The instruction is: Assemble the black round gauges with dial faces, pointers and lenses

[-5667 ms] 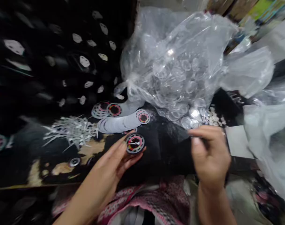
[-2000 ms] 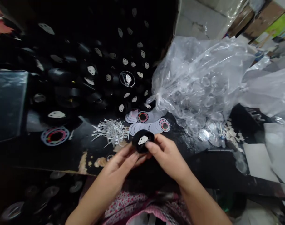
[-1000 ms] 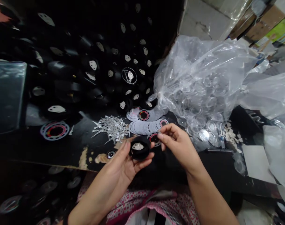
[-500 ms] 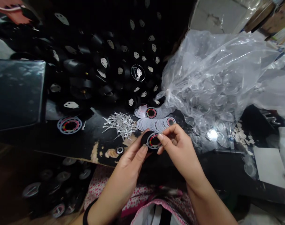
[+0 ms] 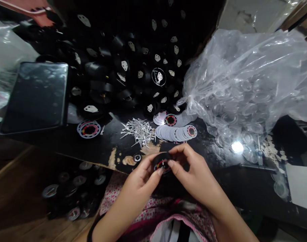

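Densely strewn tabletop [image 5: 254, 190], one gauge [image 5: 162, 161] in hand

With the gauge as clock centre, black housings [image 5: 103, 86] heap up at eleven o'clock and a clear plastic bag [image 5: 219, 64] of transparent discs [image 5: 249, 109] bulges at two. The left hand [image 5: 143, 181] and right hand [image 5: 190, 164] both grasp the round black gauge above the tabletop, its face partly covered. Overlapping printed dial faces [image 5: 174, 132] fan just past twelve; white needle pointers [image 5: 138, 131] pile at ten-thirty.
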`<state>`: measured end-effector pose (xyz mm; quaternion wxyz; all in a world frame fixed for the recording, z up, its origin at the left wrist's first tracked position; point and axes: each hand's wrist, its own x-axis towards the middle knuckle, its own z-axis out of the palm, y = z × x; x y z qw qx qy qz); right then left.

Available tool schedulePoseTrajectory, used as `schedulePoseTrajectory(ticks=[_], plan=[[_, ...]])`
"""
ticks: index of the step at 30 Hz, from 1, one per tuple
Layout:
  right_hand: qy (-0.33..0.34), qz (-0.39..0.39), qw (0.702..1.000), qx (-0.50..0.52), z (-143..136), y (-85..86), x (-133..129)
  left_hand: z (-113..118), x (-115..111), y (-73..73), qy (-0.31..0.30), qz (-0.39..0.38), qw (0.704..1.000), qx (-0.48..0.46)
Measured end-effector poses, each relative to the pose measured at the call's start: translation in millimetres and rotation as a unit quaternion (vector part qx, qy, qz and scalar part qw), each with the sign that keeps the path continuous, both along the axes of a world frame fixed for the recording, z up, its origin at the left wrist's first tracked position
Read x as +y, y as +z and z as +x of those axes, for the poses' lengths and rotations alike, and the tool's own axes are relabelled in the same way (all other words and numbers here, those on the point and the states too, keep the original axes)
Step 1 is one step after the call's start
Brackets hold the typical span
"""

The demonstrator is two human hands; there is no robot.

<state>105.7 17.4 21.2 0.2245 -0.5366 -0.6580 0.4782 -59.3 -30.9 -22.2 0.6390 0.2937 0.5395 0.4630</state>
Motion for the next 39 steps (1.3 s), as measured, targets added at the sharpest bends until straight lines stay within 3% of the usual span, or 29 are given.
schedulePoseTrajectory(ticks=[3,7,10,15,19,23,26,32,36,39], plan=[[0.071,0.074,0.99,-0.093,-13,0.1,10,-18,-10,-1.9,0.046,-0.01,0.998,0.051],[0.144,0.173,0.933,-0.279,-45,-3.4,26,-33,-12,-1.4,0.148,-0.025,0.989,-0.01],[0.179,0.217,0.899,-0.335,-69,-5.7,30,-37,-6,4.9,0.214,-0.031,0.973,-0.078],[0.198,0.236,0.87,-0.384,-86,-9.0,32,-38,1,11.0,0.241,-0.03,0.96,-0.138],[0.171,0.209,0.897,-0.349,-78,-12.0,34,-37,0,10.1,0.244,-0.06,0.951,-0.181],[0.114,0.145,0.947,-0.261,-67,-11.5,31,-33,3,11.5,0.194,-0.1,0.942,-0.257],[0.095,0.145,0.961,-0.216,-60,-10.2,26,-28,8,14.1,0.18,-0.098,0.938,-0.281],[0.085,0.199,0.962,-0.166,-40,-10.3,21,-19,10,17.0,0.185,-0.021,0.96,-0.208],[0.083,0.214,0.962,-0.15,-27,-4.9,14,-16,12,19.4,0.166,-0.014,0.971,-0.171],[0.05,0.192,0.979,-0.054,-21,1.8,7,-10,16,17.2,0.165,-0.005,0.979,-0.123]])
